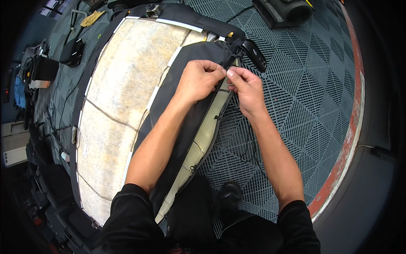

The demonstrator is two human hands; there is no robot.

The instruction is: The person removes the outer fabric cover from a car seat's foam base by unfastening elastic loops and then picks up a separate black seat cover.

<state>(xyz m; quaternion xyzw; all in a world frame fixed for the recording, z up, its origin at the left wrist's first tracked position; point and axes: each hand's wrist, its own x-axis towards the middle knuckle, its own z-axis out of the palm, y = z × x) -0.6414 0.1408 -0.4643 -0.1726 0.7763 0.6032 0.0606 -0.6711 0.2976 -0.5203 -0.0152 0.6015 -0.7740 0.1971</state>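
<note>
A large vehicle seat cushion with a pale felt-like backing [114,80] lies in front of me, wrapped in a black fabric cover [173,95]. Down its right side the cover gapes, and a strip of yellowish foam [196,146] shows between the fabric edges. My left hand [201,80] and my right hand [247,86] meet at the far end of this gap, thumb and fingertips pinched together on both. Whatever small piece they grip at the seam is hidden by the fingers. Just beyond them a black plastic part [255,55] sticks out from the cushion's corner.
Dark grey grid floor tiles [292,122] surround the cushion, bounded at right by a red and white edge [349,148]. A black housing [285,12] stands at the far right. Yellow gloves [92,19] and black seat parts [55,182] lie to the left. My boot [230,194] is below.
</note>
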